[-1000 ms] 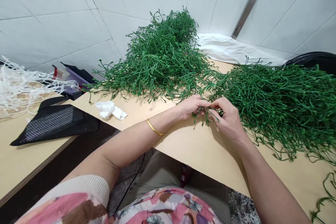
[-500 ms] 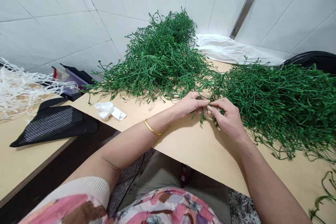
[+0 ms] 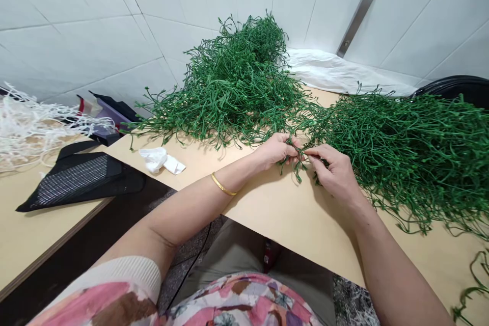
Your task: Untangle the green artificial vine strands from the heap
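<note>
Between my fingertips is a small green branched plastic stem, its thin sprigs hanging down over the table. My left hand is closed, pinching it from the left. From the right my right hand pinches the same stem with thumb and forefinger, and a bit of green shows under its curled fingers. The two hands almost touch. Behind them rises a tall heap of green stems. A second wide pile of green stems lies to the right, close beside my right hand.
A crumpled white tissue lies near the left table edge. Further left are a black mesh pouch and tangled white strands on another table, across a gap. A white cloth runs along the tiled wall. Loose green strands lie bottom right.
My fingers have shifted slightly on the stem, and more of its sprigs show between the hands. My right hand has moved a little to the right. The piles look the same.
</note>
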`<action>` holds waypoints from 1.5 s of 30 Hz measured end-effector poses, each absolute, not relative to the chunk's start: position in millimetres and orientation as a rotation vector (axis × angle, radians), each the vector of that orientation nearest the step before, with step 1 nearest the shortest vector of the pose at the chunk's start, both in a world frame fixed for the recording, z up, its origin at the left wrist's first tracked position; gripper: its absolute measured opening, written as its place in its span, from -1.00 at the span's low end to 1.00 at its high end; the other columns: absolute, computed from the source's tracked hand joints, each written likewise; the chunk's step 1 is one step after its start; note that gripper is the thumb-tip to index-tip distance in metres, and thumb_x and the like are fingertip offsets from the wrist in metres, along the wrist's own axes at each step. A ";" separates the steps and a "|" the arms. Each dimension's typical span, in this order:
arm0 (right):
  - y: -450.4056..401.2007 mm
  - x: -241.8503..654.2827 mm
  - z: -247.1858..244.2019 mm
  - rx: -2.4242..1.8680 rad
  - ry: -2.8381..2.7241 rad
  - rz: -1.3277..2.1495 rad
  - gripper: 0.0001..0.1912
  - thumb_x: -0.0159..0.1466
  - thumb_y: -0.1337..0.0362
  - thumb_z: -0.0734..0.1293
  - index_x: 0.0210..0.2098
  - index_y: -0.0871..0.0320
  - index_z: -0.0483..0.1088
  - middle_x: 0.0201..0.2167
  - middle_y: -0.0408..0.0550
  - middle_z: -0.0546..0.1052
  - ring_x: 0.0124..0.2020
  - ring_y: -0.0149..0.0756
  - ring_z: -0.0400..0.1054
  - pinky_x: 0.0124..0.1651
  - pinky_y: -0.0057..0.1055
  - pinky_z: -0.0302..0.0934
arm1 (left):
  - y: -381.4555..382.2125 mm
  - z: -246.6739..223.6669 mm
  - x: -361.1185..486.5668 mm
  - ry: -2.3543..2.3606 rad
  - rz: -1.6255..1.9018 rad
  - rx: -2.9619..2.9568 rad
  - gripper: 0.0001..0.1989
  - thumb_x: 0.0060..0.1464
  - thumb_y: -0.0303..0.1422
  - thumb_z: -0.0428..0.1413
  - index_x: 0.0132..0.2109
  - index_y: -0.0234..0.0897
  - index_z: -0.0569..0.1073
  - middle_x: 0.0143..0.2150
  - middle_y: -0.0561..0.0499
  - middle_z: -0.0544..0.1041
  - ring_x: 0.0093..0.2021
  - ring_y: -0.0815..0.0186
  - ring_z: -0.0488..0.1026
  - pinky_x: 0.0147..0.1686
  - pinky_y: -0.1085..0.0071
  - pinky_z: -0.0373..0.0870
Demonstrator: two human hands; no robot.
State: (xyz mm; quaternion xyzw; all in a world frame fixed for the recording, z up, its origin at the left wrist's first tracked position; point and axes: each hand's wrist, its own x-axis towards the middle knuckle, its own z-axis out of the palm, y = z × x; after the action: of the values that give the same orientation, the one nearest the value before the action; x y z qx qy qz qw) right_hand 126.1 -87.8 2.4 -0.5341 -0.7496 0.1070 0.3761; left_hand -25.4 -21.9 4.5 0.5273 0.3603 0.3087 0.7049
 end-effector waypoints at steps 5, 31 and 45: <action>-87.5 126.9 3.0 -1.413 -1.966 0.231 -0.78 0.17 0.41 0.17 -0.34 0.16 0.44 -0.37 -0.04 0.48 -0.33 -0.31 0.35 -0.24 -0.36 0.19 | -21.6 2.6 -25.2 0.785 0.672 1.158 -0.90 -0.15 -0.60 0.09 -0.46 -0.37 0.33 -0.63 0.08 0.37 -0.67 0.52 0.27 -0.65 0.56 0.13; -91.7 121.2 5.2 -1.566 -1.858 0.208 -0.90 0.07 0.43 0.16 -0.52 0.13 0.22 -0.55 -0.15 0.30 -0.50 -0.39 0.15 -0.42 -0.44 0.00 | -26.8 -1.7 -19.3 0.806 0.626 1.296 -0.89 -0.10 -0.48 0.12 -0.51 -0.38 0.34 -0.68 0.11 0.28 -0.68 0.55 0.17 -0.66 0.56 0.07; -89.1 120.8 2.2 -1.576 -1.686 0.642 -0.92 0.10 0.29 0.21 -0.46 0.15 0.29 -0.58 -0.17 0.33 -0.55 -0.42 0.16 -0.47 -0.45 0.04 | -32.9 -7.1 -11.7 0.838 0.880 1.443 -0.86 -0.13 -0.40 0.13 -0.52 -0.39 0.36 -0.57 0.10 0.34 -0.55 0.52 0.22 -0.52 0.55 0.15</action>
State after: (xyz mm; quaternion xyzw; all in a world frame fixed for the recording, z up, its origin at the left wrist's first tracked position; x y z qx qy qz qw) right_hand 120.8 -89.1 2.2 -0.6127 -0.6555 0.2495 0.3644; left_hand -11.7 -32.9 -7.1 0.6193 0.3596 0.3775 0.5870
